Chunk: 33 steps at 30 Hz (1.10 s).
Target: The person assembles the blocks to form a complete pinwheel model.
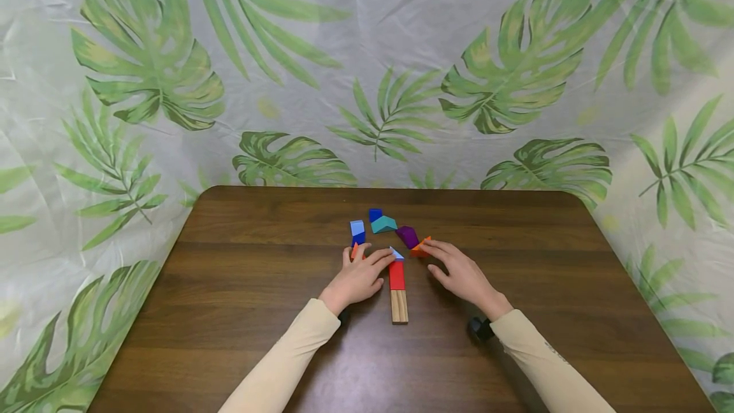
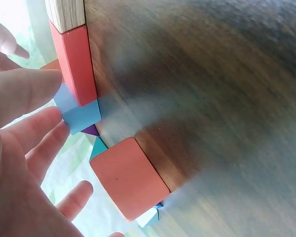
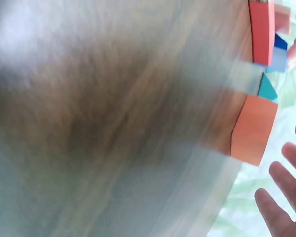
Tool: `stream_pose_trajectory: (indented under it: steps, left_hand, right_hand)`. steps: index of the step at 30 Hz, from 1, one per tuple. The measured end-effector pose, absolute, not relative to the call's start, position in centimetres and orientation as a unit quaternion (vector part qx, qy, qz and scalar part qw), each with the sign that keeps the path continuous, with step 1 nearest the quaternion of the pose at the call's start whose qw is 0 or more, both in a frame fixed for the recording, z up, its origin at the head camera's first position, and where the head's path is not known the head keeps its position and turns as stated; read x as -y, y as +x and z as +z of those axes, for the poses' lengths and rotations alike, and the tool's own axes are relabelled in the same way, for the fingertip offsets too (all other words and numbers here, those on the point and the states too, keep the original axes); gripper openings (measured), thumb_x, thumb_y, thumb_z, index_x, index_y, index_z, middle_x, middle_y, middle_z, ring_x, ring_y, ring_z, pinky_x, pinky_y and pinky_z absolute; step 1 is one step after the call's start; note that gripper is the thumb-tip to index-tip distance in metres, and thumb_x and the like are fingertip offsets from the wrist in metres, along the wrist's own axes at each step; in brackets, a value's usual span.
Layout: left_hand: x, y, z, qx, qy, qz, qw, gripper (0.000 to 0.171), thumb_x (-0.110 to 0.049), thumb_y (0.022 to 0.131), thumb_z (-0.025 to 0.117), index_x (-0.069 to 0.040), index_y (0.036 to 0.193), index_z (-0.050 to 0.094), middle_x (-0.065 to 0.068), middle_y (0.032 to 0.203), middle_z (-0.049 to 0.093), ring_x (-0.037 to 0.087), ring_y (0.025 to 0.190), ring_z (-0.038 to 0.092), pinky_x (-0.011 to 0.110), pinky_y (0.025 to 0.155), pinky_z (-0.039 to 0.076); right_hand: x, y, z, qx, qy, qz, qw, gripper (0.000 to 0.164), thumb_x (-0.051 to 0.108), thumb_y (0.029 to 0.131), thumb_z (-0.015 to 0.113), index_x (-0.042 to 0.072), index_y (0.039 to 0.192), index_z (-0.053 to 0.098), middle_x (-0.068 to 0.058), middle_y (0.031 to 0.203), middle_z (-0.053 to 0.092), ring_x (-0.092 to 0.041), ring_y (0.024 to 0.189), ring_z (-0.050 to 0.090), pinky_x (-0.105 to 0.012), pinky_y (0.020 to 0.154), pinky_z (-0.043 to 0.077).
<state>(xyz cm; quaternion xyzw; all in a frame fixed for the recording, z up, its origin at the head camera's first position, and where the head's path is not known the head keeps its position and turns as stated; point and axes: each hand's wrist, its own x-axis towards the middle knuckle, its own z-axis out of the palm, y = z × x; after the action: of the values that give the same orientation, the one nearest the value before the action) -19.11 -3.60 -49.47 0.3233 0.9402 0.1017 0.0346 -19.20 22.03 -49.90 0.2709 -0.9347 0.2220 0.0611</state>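
Observation:
In the head view my left hand (image 1: 355,279) reaches over the table with its fingers stretched out. Its fingertips are at a light blue triangular block (image 1: 397,254), which meets the end of a red block (image 1: 397,276); whether they touch it is hard to tell. An orange block (image 1: 355,250) on the left is partly hidden by that hand. My right hand (image 1: 461,275) has extended fingers at another orange block (image 1: 420,248). In the right wrist view that orange block (image 3: 254,131) stands beside the spread fingers (image 3: 288,177).
A plain wooden block (image 1: 399,307) continues the line from the red one. Around the far side curve a purple block (image 1: 408,236), a teal block (image 1: 384,225), a dark blue block (image 1: 375,214) and a light blue block (image 1: 357,228). A leaf-patterned cloth (image 1: 390,50) hangs behind the table (image 1: 258,311).

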Motion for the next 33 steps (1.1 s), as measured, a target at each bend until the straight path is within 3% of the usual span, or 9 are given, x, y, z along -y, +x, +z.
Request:
stream_pose_trajectory:
  steps: [13, 22, 33]
  left_hand:
    - [3.5, -19.1, -49.4, -0.939, 0.325, 0.109, 0.037, 0.052, -0.02, 0.095, 0.059, -0.017, 0.145, 0.044, -0.003, 0.149, 0.037, 0.038, 0.135, 0.027, 0.067, 0.098, 0.021]
    - [3.6, -19.0, -49.4, -0.939, 0.325, 0.105, 0.035, 0.051, -0.021, 0.095, 0.058, -0.017, 0.145, 0.044, -0.003, 0.149, 0.036, 0.038, 0.134, 0.028, 0.066, 0.097, 0.021]
    - [3.6, -19.0, -49.3, -0.94, 0.323, 0.104, 0.036, 0.052, -0.022, 0.095, 0.059, -0.017, 0.145, 0.044, -0.002, 0.149, 0.037, 0.038, 0.134, 0.028, 0.065, 0.097, 0.021]
  right_hand:
    - [-22.6, -20.8, -50.2, 0.943, 0.256, 0.211, 0.035, 0.042, 0.009, 0.09, 0.066, 0.002, 0.131, 0.058, -0.014, 0.141, 0.047, -0.035, 0.13, 0.04, -0.053, 0.098, 0.038]
    - [-22.4, -20.9, -50.3, 0.946, 0.253, 0.201, 0.028, 0.042, 0.009, 0.089, 0.066, 0.004, 0.13, 0.06, -0.015, 0.138, 0.049, -0.034, 0.128, 0.042, -0.052, 0.095, 0.041]
    - [-21.0, -20.5, -50.3, 0.948, 0.256, 0.188, 0.018, 0.046, 0.014, 0.089, 0.068, 0.004, 0.132, 0.058, -0.014, 0.133, 0.047, -0.028, 0.104, 0.058, -0.044, 0.083, 0.05]
